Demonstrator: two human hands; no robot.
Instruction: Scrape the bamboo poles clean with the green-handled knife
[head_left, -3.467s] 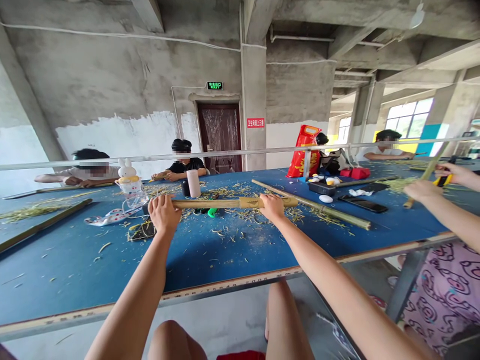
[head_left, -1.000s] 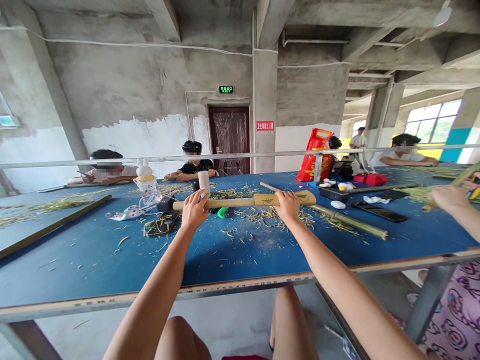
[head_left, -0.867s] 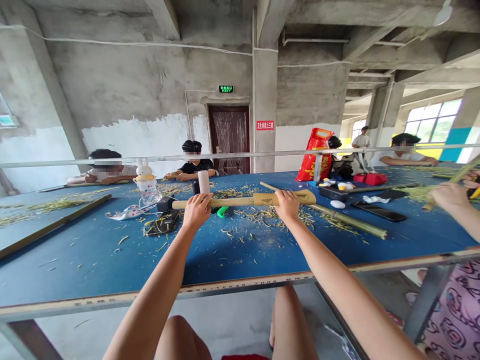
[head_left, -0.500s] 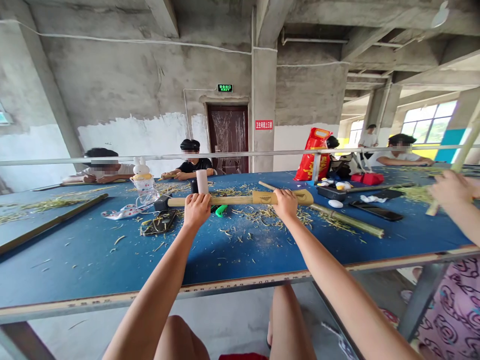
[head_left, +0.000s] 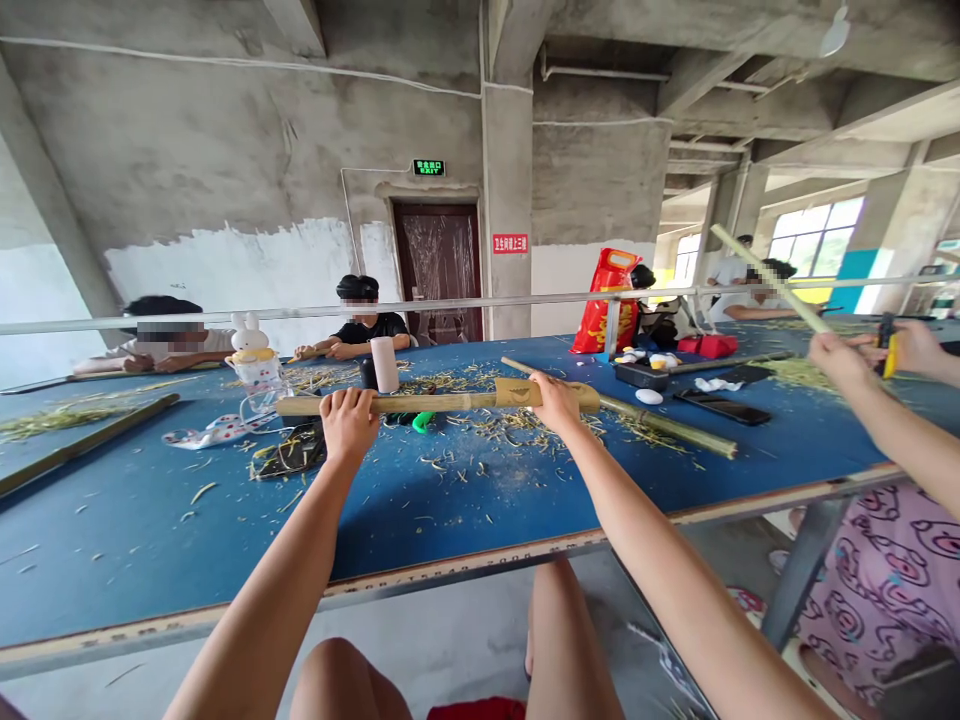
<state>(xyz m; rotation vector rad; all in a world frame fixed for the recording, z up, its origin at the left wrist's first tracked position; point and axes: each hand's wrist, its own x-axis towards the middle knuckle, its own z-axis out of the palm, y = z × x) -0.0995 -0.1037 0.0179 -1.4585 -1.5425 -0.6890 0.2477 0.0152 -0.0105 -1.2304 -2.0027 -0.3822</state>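
Note:
I hold a tan bamboo stalk (head_left: pixel 442 402) level above the blue table (head_left: pixel 465 500), across my front. My left hand (head_left: pixel 347 422) is closed round it towards its left end. My right hand (head_left: pixel 553 400) is closed round it at the wider sheath near its right end. Bamboo shavings (head_left: pixel 517 425) lie scattered on the table under the stalk. A green-handled tool (head_left: pixel 422 421) lies just behind the stalk, partly hidden by it.
A longer green bamboo pole (head_left: pixel 660 425) lies to the right. A person in pink patterned clothes (head_left: pixel 892 560) at my right lifts a thin stalk (head_left: pixel 765 280). A phone (head_left: pixel 720 407), a white cup (head_left: pixel 385 364), a rabbit-shaped bottle (head_left: pixel 253 362) and a red bag (head_left: pixel 604 300) stand beyond. Other people sit across.
My left hand let go briefly, then closed on the stalk again further left. The neighbour's stalk has swung up from the table. My head has turned slightly.

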